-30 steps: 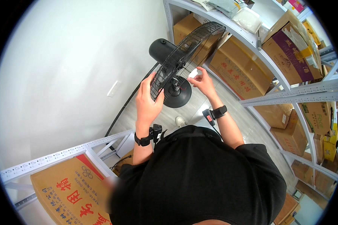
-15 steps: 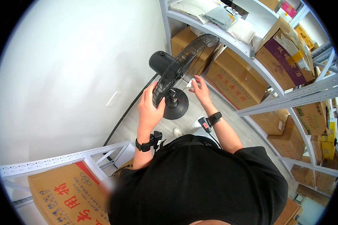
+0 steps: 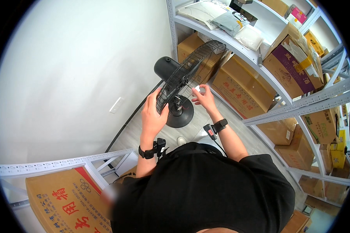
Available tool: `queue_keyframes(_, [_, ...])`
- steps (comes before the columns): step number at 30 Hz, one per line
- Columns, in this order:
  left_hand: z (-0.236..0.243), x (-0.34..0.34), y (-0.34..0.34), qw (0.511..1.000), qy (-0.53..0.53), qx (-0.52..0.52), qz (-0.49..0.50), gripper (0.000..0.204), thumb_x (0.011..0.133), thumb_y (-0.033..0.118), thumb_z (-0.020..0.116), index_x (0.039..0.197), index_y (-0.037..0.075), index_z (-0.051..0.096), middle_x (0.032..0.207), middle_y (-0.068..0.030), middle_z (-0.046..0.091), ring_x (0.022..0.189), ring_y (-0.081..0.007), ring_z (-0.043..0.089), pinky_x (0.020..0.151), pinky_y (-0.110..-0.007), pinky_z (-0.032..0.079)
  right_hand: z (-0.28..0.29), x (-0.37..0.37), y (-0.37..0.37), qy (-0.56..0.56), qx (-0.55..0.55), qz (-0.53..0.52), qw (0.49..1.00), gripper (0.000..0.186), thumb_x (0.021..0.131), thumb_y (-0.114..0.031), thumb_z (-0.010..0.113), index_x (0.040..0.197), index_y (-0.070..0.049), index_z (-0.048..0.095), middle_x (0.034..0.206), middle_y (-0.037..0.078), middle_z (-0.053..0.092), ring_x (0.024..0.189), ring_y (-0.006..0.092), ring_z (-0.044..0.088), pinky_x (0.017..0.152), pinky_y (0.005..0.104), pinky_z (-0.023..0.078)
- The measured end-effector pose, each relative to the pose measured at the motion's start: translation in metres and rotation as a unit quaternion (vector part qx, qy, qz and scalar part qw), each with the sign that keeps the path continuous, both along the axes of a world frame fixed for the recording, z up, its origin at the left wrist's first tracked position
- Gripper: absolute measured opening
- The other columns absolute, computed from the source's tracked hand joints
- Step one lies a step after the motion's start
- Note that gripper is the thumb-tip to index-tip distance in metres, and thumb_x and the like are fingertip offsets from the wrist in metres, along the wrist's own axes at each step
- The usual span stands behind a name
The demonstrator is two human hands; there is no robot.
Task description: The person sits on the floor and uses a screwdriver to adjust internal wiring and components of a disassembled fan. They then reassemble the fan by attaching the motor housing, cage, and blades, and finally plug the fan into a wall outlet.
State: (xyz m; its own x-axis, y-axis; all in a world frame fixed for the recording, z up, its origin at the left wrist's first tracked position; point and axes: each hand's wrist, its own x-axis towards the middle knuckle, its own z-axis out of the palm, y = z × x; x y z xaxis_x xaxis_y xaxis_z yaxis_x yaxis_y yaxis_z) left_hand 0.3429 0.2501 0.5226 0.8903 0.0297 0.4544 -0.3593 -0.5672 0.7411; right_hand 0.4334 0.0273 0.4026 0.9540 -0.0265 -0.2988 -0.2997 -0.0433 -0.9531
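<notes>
A black pedestal fan (image 3: pixel 184 75) stands by the white wall, its round wire grille tilted and its round base (image 3: pixel 182 115) on the floor. My left hand (image 3: pixel 153 117) is wrapped round the near left rim of the grille, thumb on one side and fingers on the other. Close to the front of the grille, my right hand (image 3: pixel 207 101) pinches a small crumpled white piece, like tissue or cloth (image 3: pixel 197 88). Whether that piece touches the wires, I cannot tell. Each wrist wears a black strap with a small device.
Shelving (image 3: pixel 237 42) with packets and cardboard boxes (image 3: pixel 243 87) runs along the right. Another rack (image 3: pixel 66 163) with a large carton (image 3: pixel 68 200) stands at the lower left. A dark cable (image 3: pixel 130 118) runs along the wall's foot, below a wall plate (image 3: pixel 116 105).
My right hand has shifted slightly left and down with the white piece, its fingers curling in more. My left hand keeps its place on the grille rim. The whole view has shifted slightly.
</notes>
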Motion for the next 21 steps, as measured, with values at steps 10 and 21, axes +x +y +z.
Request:
queue_keyframes(10, [-0.004,-0.002,-0.003,1.0,0.008,0.007,0.002,0.051,0.079,0.004,0.065,0.128,0.002,0.05,0.12,-0.0195,0.058,0.11,-0.0358,0.058,0.094,-0.041,0.046,-0.024,0.015,0.002,-0.124,-0.046,-0.103,0.986,0.035,0.092,-0.033,0.062,0.113,-0.004,0.057,0.114,0.017,0.06,0.08,0.0204,0.067,0.058,0.0301,0.059])
queue_keyframes(21, [-0.004,-0.002,-0.002,1.0,0.004,0.007,0.0,0.051,0.08,0.005,0.064,0.128,0.001,0.049,0.119,-0.0197,0.058,0.11,-0.0355,0.058,0.094,-0.041,0.046,-0.018,0.006,0.005,-0.044,-0.055,-0.019,0.997,0.072,0.078,-0.045,0.076,0.125,0.001,0.047,0.105,0.019,0.063,0.064,0.0171,0.065,0.059,0.0295,0.053])
